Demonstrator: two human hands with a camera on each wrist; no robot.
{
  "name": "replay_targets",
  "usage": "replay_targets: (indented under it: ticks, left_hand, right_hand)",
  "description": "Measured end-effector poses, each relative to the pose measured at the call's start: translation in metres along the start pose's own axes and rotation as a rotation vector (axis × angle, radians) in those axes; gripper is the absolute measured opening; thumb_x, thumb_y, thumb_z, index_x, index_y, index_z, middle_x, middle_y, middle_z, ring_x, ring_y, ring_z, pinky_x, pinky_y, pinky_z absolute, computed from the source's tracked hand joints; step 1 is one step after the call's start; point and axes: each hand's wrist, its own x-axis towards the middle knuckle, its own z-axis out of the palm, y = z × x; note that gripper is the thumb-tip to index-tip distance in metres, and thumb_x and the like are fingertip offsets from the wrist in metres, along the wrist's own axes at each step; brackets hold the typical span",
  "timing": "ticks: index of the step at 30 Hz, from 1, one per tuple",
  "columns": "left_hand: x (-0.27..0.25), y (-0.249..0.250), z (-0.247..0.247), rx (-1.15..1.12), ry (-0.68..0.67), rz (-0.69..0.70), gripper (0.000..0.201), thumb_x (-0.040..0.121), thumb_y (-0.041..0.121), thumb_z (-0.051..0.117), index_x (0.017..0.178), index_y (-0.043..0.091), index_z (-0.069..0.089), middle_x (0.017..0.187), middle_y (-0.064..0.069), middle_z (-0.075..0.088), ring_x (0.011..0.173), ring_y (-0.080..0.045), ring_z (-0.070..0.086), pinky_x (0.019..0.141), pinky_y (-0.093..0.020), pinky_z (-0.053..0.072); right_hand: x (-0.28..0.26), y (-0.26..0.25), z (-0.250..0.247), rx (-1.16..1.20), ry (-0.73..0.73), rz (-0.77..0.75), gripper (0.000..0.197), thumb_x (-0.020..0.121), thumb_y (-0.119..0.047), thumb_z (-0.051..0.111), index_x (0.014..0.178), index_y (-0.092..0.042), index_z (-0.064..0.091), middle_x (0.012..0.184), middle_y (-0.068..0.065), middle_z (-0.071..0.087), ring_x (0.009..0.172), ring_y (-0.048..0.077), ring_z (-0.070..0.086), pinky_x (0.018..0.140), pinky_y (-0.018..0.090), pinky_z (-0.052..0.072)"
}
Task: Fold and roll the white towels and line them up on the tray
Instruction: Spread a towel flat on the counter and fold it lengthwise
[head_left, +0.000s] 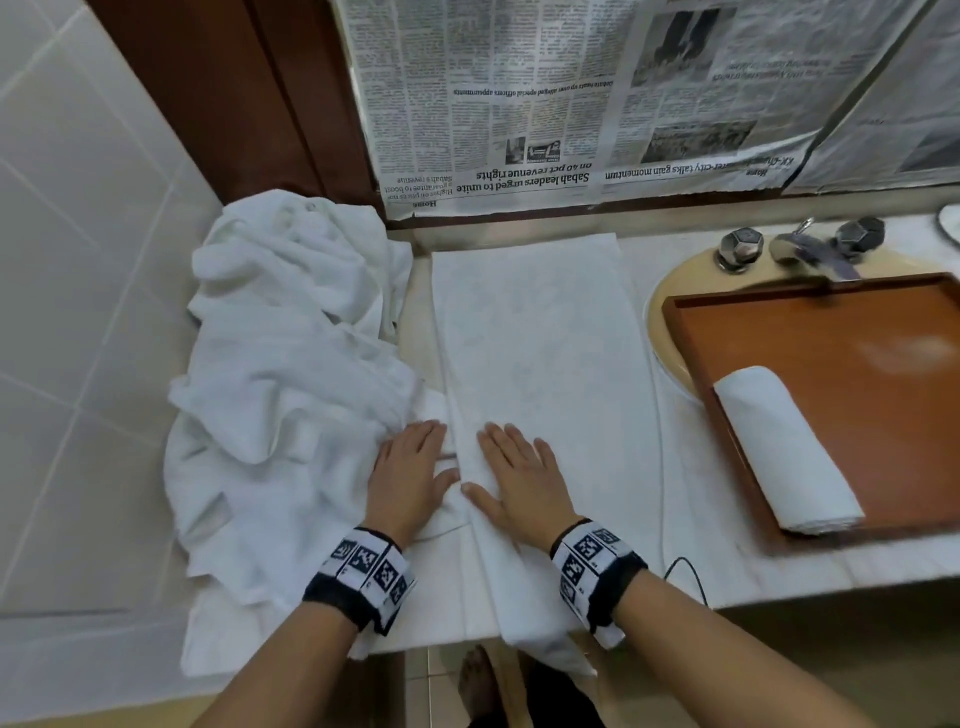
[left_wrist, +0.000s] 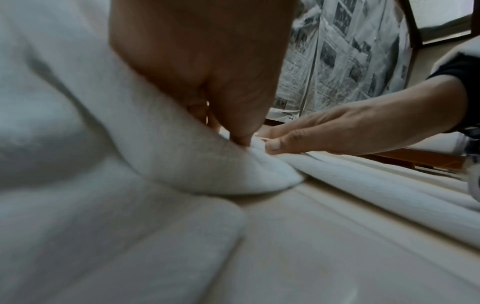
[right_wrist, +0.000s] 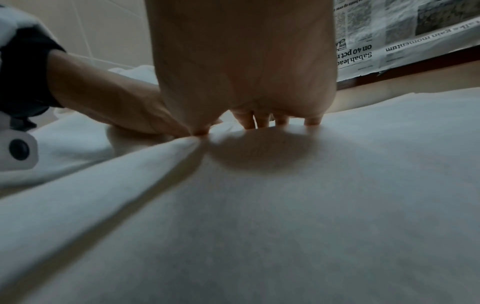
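Note:
A long white towel (head_left: 540, 353), folded lengthwise, lies flat on the counter with its near end hanging over the front edge. My right hand (head_left: 517, 470) rests flat on its near part, fingers straight and spread; the right wrist view shows the fingertips (right_wrist: 262, 121) pressing the cloth (right_wrist: 285, 205). My left hand (head_left: 410, 467) lies flat beside it at the towel's left edge, its thumb (left_wrist: 241, 127) on the fold (left_wrist: 259, 174). One rolled white towel (head_left: 784, 452) lies at the near left of the brown wooden tray (head_left: 841, 332).
A heap of loose white towels (head_left: 291, 364) fills the counter's left side against the tiled wall (head_left: 78, 260). The tray sits over a beige sink (head_left: 670, 291) with chrome taps (head_left: 800, 241). Newspaper (head_left: 571, 104) covers the wall behind. A thin dark cable (head_left: 685, 569) hangs at the counter's front edge.

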Motion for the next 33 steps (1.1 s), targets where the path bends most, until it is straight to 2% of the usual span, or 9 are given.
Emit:
replay_targets:
  ticks: [5, 8, 13, 17, 19, 22, 28, 30, 33]
  left_hand:
    - [0.004, 0.004, -0.001, -0.140, 0.106, -0.078, 0.027, 0.085, 0.024, 0.074, 0.110, 0.016, 0.072, 0.106, -0.003, 0.068, 0.105, -0.028, 0.055, 0.093, -0.036, 0.039]
    - [0.007, 0.008, -0.005, -0.097, 0.085, -0.079, 0.014, 0.088, 0.021, 0.071, 0.099, 0.015, 0.074, 0.091, -0.005, 0.069, 0.096, -0.030, 0.054, 0.086, -0.038, 0.038]
    - [0.003, 0.003, -0.021, -0.081, 0.119, -0.061, 0.004, 0.087, 0.009, 0.068, 0.088, 0.009, 0.072, 0.081, -0.009, 0.064, 0.087, -0.033, 0.052, 0.079, -0.038, 0.037]
    - [-0.007, -0.004, -0.042, -0.095, 0.185, -0.049, 0.009, 0.083, 0.002, 0.069, 0.088, 0.007, 0.073, 0.078, -0.009, 0.063, 0.087, -0.031, 0.051, 0.078, -0.033, 0.039]
    - [-0.013, -0.009, -0.054, -0.117, 0.201, -0.084, 0.010, 0.085, 0.004, 0.069, 0.092, 0.008, 0.074, 0.082, -0.009, 0.062, 0.091, -0.030, 0.051, 0.079, -0.037, 0.043]
    - [-0.021, -0.017, -0.072, -0.139, 0.209, -0.125, 0.013, 0.089, 0.009, 0.068, 0.100, 0.011, 0.074, 0.090, -0.008, 0.063, 0.095, -0.029, 0.051, 0.080, -0.031, 0.038]
    - [-0.034, -0.027, -0.101, -0.187, 0.240, -0.136, 0.017, 0.089, 0.012, 0.070, 0.106, 0.015, 0.074, 0.094, 0.000, 0.064, 0.097, -0.017, 0.047, 0.080, -0.022, 0.031]
    - [-0.039, -0.028, -0.107, -0.205, 0.274, -0.154, 0.018, 0.089, 0.012, 0.070, 0.106, 0.016, 0.074, 0.096, 0.001, 0.067, 0.095, -0.015, 0.048, 0.081, -0.021, 0.031]
    - [-0.042, -0.031, -0.119, -0.221, 0.317, -0.167, 0.017, 0.090, 0.014, 0.071, 0.106, 0.018, 0.074, 0.094, 0.002, 0.068, 0.089, -0.017, 0.054, 0.080, -0.024, 0.035]
  right_hand:
    - [0.001, -0.008, -0.001, 0.012, 0.001, 0.041, 0.094, 0.081, -0.073, 0.003, 0.159, -0.021, 0.009, 0.167, -0.003, 0.003, 0.153, 0.017, 0.001, 0.121, 0.047, 0.002]
    - [0.004, -0.009, -0.003, 0.008, -0.026, 0.044, 0.089, 0.088, -0.072, 0.023, 0.159, -0.020, 0.007, 0.167, -0.002, 0.002, 0.153, 0.018, 0.000, 0.121, 0.050, 0.003]
    - [0.002, -0.017, -0.010, 0.020, -0.027, 0.047, 0.081, 0.094, -0.050, 0.047, 0.158, -0.024, 0.005, 0.167, 0.000, 0.000, 0.153, 0.023, 0.004, 0.119, 0.056, 0.010]
    - [0.003, -0.024, -0.014, 0.067, -0.045, 0.125, 0.080, 0.093, -0.042, 0.048, 0.158, -0.026, 0.003, 0.166, 0.004, 0.001, 0.151, 0.029, 0.005, 0.114, 0.066, 0.011]
    - [0.003, -0.030, -0.016, 0.065, -0.040, 0.110, 0.083, 0.093, -0.042, 0.048, 0.158, -0.026, -0.001, 0.166, 0.005, -0.002, 0.151, 0.029, 0.005, 0.114, 0.066, 0.011]
    - [0.006, -0.038, -0.016, 0.100, -0.006, 0.017, 0.085, 0.093, -0.045, 0.052, 0.158, -0.027, 0.000, 0.166, 0.004, -0.003, 0.151, 0.029, 0.008, 0.114, 0.063, 0.016]
    - [0.026, -0.055, -0.016, 0.087, 0.233, -0.203, 0.089, 0.085, -0.063, 0.058, 0.153, -0.015, 0.028, 0.156, 0.005, 0.035, 0.138, 0.025, 0.038, 0.111, 0.057, 0.026]
    - [0.036, -0.068, -0.024, 0.241, 0.164, -0.246, 0.074, 0.091, -0.055, 0.059, 0.150, -0.016, 0.036, 0.146, 0.006, 0.047, 0.128, 0.025, 0.047, 0.106, 0.048, 0.034]
    - [0.046, -0.089, -0.032, 0.434, 0.136, -0.305, 0.039, 0.097, -0.036, 0.055, 0.132, -0.018, 0.055, 0.122, 0.005, 0.063, 0.108, 0.028, 0.060, 0.088, 0.042, 0.048]
